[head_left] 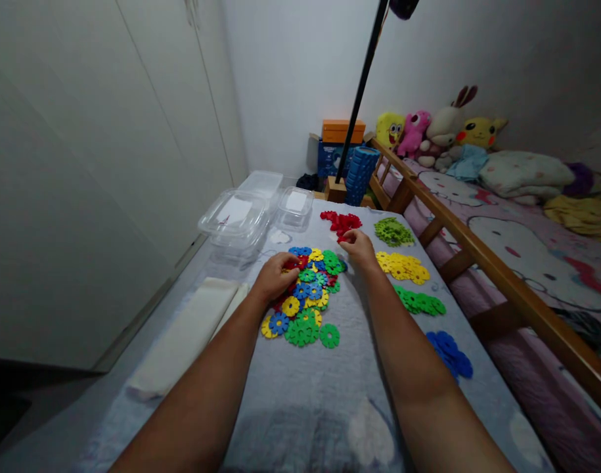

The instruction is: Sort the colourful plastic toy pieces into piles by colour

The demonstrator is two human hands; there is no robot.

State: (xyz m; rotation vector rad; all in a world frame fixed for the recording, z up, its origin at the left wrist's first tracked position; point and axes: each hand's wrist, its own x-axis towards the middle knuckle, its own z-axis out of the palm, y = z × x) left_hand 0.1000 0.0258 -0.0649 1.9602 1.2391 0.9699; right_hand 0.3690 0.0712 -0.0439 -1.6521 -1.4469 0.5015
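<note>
A mixed pile of notched plastic discs (303, 291) in red, blue, yellow and green lies on the cloth-covered table. My left hand (276, 277) reaches over the pile's left side, its fingers bent and closed around a red notched disc (303, 262). Further away, my right hand (359, 249) pinches a red notched disc (343, 240) at the near edge of a red disc heap (343, 222). Down the right side sit sorted groups: light green pieces (393, 232), yellow discs (403, 267), green discs (420, 301) and blue discs (450, 355).
Clear plastic containers (236, 220) stand at the back left, a smaller lidded box (295, 207) beside them. A folded cream cloth (186, 335) lies left. The wooden bed rail (458, 249) borders the right side. A black pole (362, 92) rises behind the table.
</note>
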